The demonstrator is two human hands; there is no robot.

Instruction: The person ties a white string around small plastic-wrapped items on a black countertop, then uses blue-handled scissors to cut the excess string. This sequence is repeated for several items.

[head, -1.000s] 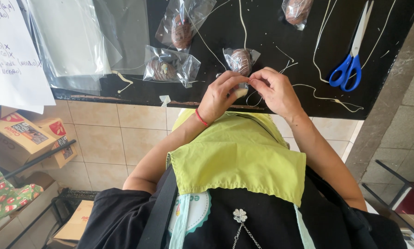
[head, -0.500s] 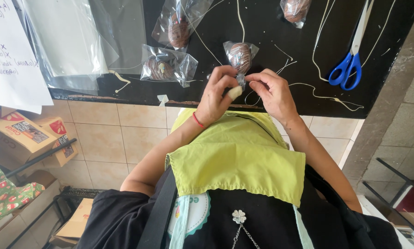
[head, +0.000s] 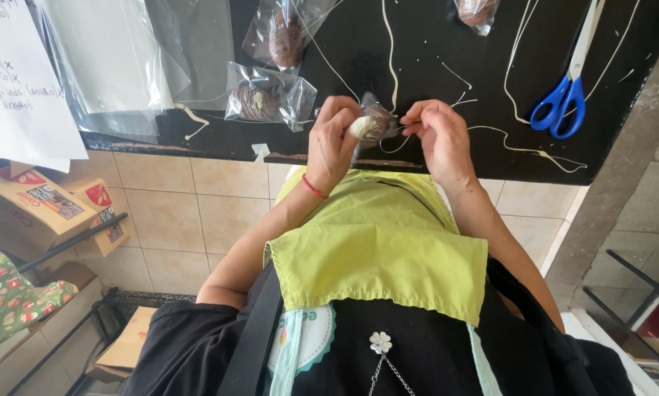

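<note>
At the near edge of the black counter (head: 432, 44), the left hand (head: 335, 143) is curled tight around a small chocolate in a clear bag (head: 377, 121), pinching the neck shut, while the right hand (head: 436, 136) has its fingertips closed on a thin cream string (head: 395, 143). Keeping the neck gathered and the string taut and close to the pinch looks the surest way to get a neat tie. The bag sits right by the counter's edge, above the green apron (head: 381, 242), so a slip could drop it. Two wrapped chocolates (head: 267, 99) lie to one side, blue scissors (head: 564, 103) on the other, with loose strings between.
</note>
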